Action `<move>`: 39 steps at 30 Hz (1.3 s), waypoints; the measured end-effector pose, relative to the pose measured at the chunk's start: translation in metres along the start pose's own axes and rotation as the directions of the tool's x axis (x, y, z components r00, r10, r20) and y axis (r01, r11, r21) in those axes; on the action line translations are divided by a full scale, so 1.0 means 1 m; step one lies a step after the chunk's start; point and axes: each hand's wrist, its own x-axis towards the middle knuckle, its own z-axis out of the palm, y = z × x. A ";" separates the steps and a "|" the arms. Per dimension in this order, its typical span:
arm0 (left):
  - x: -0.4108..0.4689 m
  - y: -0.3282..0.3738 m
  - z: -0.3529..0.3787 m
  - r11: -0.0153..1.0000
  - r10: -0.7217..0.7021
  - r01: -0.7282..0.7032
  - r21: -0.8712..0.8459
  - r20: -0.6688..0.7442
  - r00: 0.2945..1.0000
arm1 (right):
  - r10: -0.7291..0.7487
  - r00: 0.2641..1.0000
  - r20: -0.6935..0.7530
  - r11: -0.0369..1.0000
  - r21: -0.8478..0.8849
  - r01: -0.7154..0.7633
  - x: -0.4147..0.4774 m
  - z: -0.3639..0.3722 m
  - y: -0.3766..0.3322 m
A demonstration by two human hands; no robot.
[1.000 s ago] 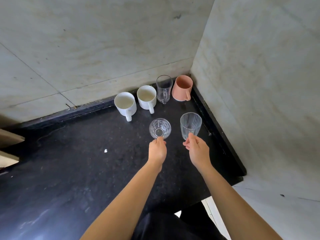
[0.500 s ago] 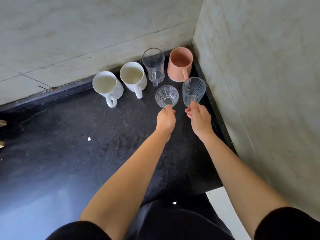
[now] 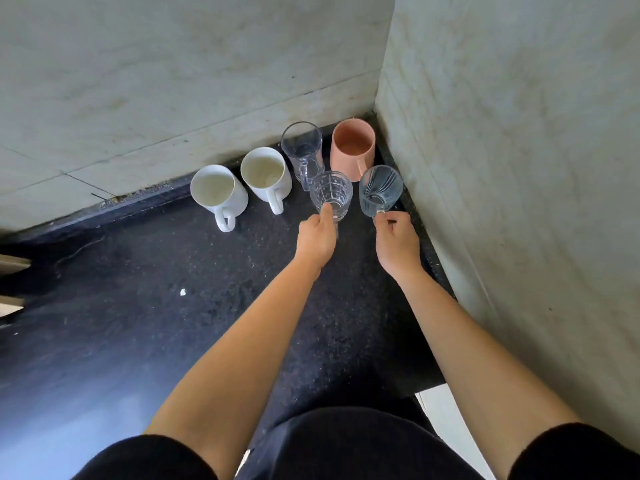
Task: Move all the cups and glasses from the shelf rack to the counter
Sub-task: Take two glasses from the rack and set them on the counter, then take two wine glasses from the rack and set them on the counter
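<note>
My left hand (image 3: 316, 236) grips the handle of a checkered clear glass (image 3: 330, 192) that stands on the black counter (image 3: 145, 278). My right hand (image 3: 397, 242) pinches the handle of a ribbed clear glass (image 3: 380, 189), which tilts a little toward the side wall. Both glasses sit in front of a row along the back wall: two white mugs (image 3: 219, 195) (image 3: 266, 177), a tall clear glass mug (image 3: 302, 151) and a pink cup (image 3: 353, 147) in the corner. The shelf rack is out of view.
Marble walls close the corner at the back (image 3: 173, 81) and on the right (image 3: 519, 168). The counter's front edge (image 3: 408, 393) ends near my body. A small white speck (image 3: 183, 291) lies on the counter. A pale ledge (image 3: 14, 265) pokes in at the left edge.
Both hands carried the two glasses forward toward the back corner, up to the row of cups. The glasses now sit low on the counter, right in front of the glass mug and pink cup.
</note>
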 end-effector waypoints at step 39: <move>-0.605 -0.374 -0.255 0.791 -0.005 0.588 -0.167 -0.964 -0.267 | -0.687 -0.566 0.456 -0.264 0.569 0.779 -0.598 0.240 -0.071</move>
